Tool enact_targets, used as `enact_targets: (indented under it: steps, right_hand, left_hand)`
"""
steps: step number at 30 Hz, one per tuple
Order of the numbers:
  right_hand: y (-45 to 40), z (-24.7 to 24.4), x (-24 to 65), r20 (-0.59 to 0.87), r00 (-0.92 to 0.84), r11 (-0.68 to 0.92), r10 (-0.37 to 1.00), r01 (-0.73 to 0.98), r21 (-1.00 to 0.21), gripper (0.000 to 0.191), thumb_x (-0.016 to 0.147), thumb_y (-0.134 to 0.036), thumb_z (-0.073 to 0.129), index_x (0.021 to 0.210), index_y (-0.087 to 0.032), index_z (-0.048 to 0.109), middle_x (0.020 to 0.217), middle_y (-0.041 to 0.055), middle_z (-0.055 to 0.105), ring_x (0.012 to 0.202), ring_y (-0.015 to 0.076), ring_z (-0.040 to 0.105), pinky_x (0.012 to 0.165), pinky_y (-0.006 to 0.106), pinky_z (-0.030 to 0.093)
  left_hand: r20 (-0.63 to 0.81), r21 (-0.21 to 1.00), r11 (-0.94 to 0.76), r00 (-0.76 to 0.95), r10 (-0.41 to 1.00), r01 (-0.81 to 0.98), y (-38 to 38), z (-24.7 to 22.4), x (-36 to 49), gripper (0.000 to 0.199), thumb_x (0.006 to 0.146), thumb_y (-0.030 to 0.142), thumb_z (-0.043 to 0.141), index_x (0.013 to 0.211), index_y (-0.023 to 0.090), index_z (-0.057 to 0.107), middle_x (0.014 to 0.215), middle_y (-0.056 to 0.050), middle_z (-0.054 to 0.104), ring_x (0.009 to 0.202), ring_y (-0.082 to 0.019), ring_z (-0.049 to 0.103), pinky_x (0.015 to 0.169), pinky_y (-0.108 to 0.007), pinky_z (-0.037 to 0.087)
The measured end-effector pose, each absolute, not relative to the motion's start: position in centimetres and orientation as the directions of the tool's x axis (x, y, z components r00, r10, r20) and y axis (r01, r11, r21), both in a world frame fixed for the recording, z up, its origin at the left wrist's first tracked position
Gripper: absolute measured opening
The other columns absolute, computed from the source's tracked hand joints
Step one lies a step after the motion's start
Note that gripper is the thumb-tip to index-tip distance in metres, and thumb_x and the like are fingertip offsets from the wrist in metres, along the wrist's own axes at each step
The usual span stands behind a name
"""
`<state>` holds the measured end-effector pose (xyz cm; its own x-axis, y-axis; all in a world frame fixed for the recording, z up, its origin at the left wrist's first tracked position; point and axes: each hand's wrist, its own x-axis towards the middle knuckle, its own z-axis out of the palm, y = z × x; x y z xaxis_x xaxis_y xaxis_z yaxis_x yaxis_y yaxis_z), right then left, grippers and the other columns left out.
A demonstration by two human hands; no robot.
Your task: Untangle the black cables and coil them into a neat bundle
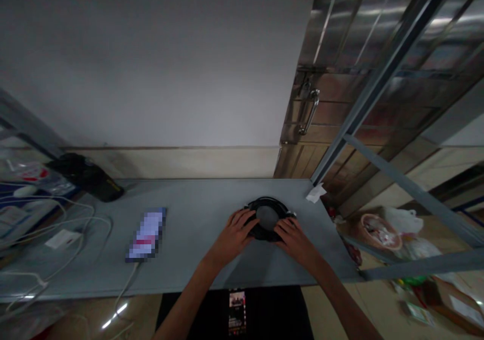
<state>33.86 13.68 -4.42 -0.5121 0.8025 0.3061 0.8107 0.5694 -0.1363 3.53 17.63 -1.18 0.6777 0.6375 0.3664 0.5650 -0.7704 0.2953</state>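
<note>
"So, how would that black coil (269, 199) handle?"

"Probably light and bendy, like bundled cable: hardly fragile, a bit smooth, apt to spring loose. Opposite sides of the ring look best to hold, all strands together"

"And where is it?"

"On the grey counter (192, 229), towards its right end, between far and near edges, well apart from the phone (146, 234) nearer the left end"

"What about each grip?"

"Left grip (241, 225) is curled over the coil's left side, right grip (290, 235) over its right, so it lies between them. Both seem to be gripping it; how tightly, I can't tell"
</note>
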Motion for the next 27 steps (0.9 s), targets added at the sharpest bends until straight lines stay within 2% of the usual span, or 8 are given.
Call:
enact_targets:
  steps: [2, 4, 6, 8, 12, 16, 27]
  right_hand:
    - [12.9, -4.6, 34.8, 0.343, -0.442, 0.522, 0.829, 0.832, -0.188, 0.043, 0.103, -0.034, 0.085, 0.141, -0.025, 0.069, 0.143, 0.0128, 0.073, 0.140, 0.0341, 0.067, 0.125, 0.057, 0.050]
    - [11.6, -5.0, 35.9, 0.398, -0.341, 0.459, 0.852, 0.852, -0.252, 0.061, 0.104, -0.048, 0.083, 0.157, -0.025, 0.061, 0.156, 0.0167, 0.067, 0.148, 0.0371, 0.063, 0.126, 0.059, 0.050]
    - [10.2, -5.6, 37.1, 0.451, -0.220, 0.385, 0.865, 0.868, -0.314, 0.075, 0.105, -0.060, 0.079, 0.165, -0.025, 0.052, 0.160, 0.0193, 0.063, 0.150, 0.0389, 0.061, 0.125, 0.060, 0.050]
    - [9.0, -6.5, 38.1, 0.497, -0.100, 0.309, 0.862, 0.881, -0.358, 0.081, 0.106, -0.067, 0.075, 0.169, -0.024, 0.047, 0.160, 0.0206, 0.062, 0.149, 0.0404, 0.061, 0.123, 0.062, 0.051]
    - [7.7, -8.2, 39.2, 0.548, 0.082, 0.193, 0.833, 0.884, -0.425, 0.081, 0.109, -0.069, 0.066, 0.171, -0.021, 0.043, 0.157, 0.0238, 0.062, 0.146, 0.0434, 0.061, 0.120, 0.067, 0.052]
    - [7.8, -9.3, 38.9, 0.560, 0.147, 0.155, 0.816, 0.876, -0.456, 0.082, 0.111, -0.068, 0.063, 0.172, -0.018, 0.040, 0.157, 0.0266, 0.061, 0.146, 0.0449, 0.060, 0.118, 0.070, 0.052]
    - [7.8, -9.4, 38.9, 0.590, 0.173, 0.185, 0.789, 0.848, -0.496, 0.069, 0.112, -0.063, 0.067, 0.162, -0.019, 0.049, 0.147, 0.0231, 0.066, 0.142, 0.0411, 0.063, 0.118, 0.068, 0.054]
  left_hand:
    - [0.400, 0.344, -0.720, 0.600, 0.693, 0.602, 16.5, -1.4, 2.0, 0.066, 0.108, 0.025, 0.077, 0.170, 0.027, 0.053, 0.175, -0.017, 0.054, 0.163, -0.038, 0.051, 0.132, -0.064, 0.048]
    - [0.435, 0.403, -0.664, 0.506, 0.745, 0.630, 15.0, -1.8, -0.4, 0.062, 0.113, 0.030, 0.070, 0.171, 0.030, 0.050, 0.172, -0.016, 0.057, 0.159, -0.035, 0.055, 0.130, -0.062, 0.052]
    - [0.470, 0.452, -0.600, 0.396, 0.789, 0.660, 13.5, -2.5, -3.4, 0.054, 0.115, 0.031, 0.065, 0.168, 0.033, 0.053, 0.165, -0.014, 0.063, 0.153, -0.034, 0.061, 0.128, -0.060, 0.054]
    - [0.476, 0.496, -0.507, 0.267, 0.838, 0.705, 12.2, -3.3, -6.5, 0.049, 0.114, 0.034, 0.066, 0.163, 0.033, 0.058, 0.157, -0.012, 0.069, 0.146, -0.033, 0.067, 0.124, -0.058, 0.058]
    - [0.479, 0.559, -0.346, 0.047, 0.876, 0.754, 10.9, -5.0, -10.6, 0.037, 0.113, 0.042, 0.064, 0.147, 0.029, 0.069, 0.142, -0.013, 0.076, 0.136, -0.035, 0.072, 0.120, -0.062, 0.059]
    - [0.473, 0.611, -0.256, -0.086, 0.877, 0.749, 10.7, -5.5, -11.1, 0.037, 0.110, 0.049, 0.063, 0.139, 0.027, 0.072, 0.137, -0.014, 0.077, 0.132, -0.037, 0.073, 0.119, -0.064, 0.059]
    - [0.501, 0.619, -0.229, -0.154, 0.852, 0.751, 10.1, -4.9, -9.9, 0.029, 0.110, 0.044, 0.064, 0.132, 0.028, 0.073, 0.131, -0.013, 0.076, 0.129, -0.037, 0.073, 0.119, -0.062, 0.058]
